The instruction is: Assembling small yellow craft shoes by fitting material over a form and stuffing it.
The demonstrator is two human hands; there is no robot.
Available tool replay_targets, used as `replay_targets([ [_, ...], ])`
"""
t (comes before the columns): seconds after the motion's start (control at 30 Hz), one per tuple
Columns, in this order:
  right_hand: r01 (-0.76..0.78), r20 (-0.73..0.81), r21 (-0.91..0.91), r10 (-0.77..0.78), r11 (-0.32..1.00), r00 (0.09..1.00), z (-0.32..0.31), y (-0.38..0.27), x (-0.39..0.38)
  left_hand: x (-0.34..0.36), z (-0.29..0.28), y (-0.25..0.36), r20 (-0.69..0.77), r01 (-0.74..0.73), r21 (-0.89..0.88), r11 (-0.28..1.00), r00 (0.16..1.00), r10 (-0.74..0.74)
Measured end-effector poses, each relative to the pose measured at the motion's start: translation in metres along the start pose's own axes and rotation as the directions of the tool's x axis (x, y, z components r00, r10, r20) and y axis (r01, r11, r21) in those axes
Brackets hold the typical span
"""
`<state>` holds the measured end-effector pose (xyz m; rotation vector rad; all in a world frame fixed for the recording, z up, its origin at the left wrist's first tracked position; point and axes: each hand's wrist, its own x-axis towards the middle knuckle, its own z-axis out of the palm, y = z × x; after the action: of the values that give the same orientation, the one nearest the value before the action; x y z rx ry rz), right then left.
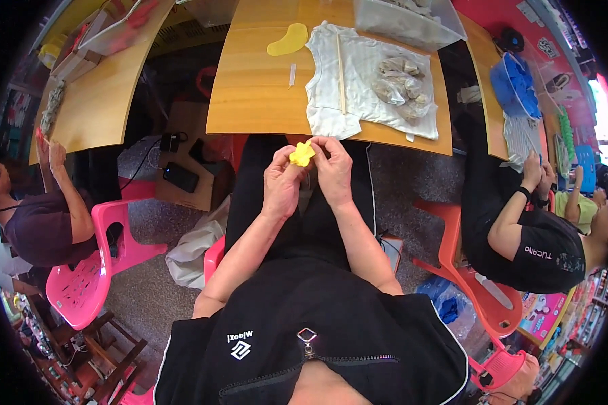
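Left hand, right hand: fingers pinch yellow flower-shaped piece

We can make out white lettering on the chest of the wearer's black top, just beside a white, roughly diamond-shaped emblem. On the black sleeve of the person at our right we see a short line of pale capital letters. The pale marks on the red wall may be writing, but they are too small and bent for us to tell.
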<state>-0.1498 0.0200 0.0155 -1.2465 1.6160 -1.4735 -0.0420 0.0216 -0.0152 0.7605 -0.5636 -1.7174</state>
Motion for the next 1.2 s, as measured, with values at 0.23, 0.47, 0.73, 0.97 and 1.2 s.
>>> replay_targets([
  [0.23, -0.354, 0.531, 0.139, 0.232, 0.925, 0.815, -0.015, 0.023, 0.009, 0.006, -0.021, 0.025, 0.184, 0.281, 0.257, 0.925, 0.925, -0.332],
  [0.47, -0.088, 0.18, 0.067, 0.075, 0.994, 0.981, -0.007, -0.021, -0.009, 0.009, -0.014, 0.033, 0.005, 0.272, 0.031, 0.962, 0.962, -0.272],
  [0.73, 0.168, 0.161, -0.178, -0.139, 0.97, 0.977, -0.006, -0.019, -0.013, 0.012, -0.015, 0.035, -0.185, 0.126, 0.161, 0.979, 0.978, -0.095],
  [0.97, 0.093, 0.112, -0.1, -0.082, 0.991, 0.99, 0.005, -0.022, -0.014, 0.003, -0.007, 0.036, -0.098, 0.236, 0.062, 0.97, 0.968, -0.23],
  [1.2, 0.362, 0.118, -0.227, -0.344, 0.904, 0.932, 0.005, -0.007, -0.016, 0.002, -0.005, 0.038, -0.163, 0.284, 0.06, 0.957, 0.948, -0.271],
])
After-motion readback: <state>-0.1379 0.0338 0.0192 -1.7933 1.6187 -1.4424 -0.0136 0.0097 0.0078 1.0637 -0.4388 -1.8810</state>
